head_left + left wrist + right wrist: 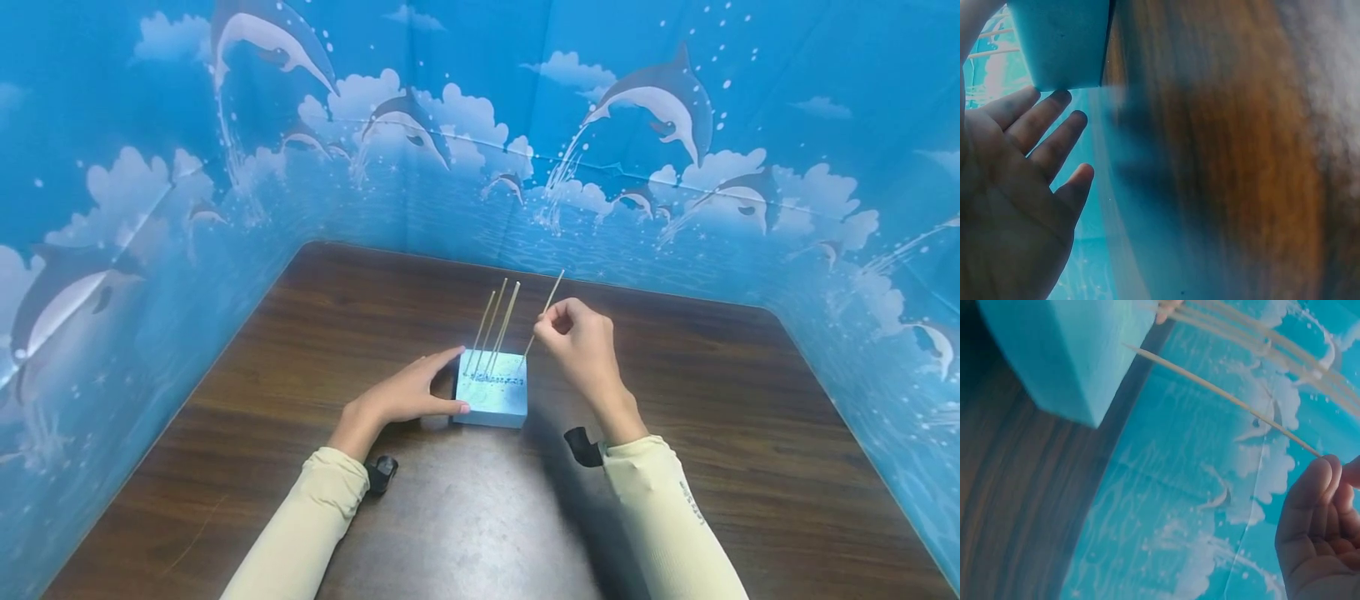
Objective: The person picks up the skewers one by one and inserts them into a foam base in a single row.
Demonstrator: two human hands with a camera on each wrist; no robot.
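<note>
A pale blue foam block (pixel 491 398) sits on the table with a row of small holes across its top. Several thin wooden skewers (pixel 504 321) stand upright in its left half, leaning slightly right. My left hand (pixel 401 392) holds the block by its left side, thumb at the near corner and index finger at the far one. In the left wrist view the other fingertips (pixel 1079 119) are spread near its edge. My right hand (pixel 585 342) pinches another skewer (pixel 1229 397) between thumb and fingers, its pointed end down at the right part of the block's top.
The brown wooden table (pixel 300 333) has a blue curtain (pixel 465 192) printed with dolphins and clouds along its back and sides. A black wrist strap piece (pixel 382 473) shows at the left cuff, another (pixel 583 447) at the right cuff.
</note>
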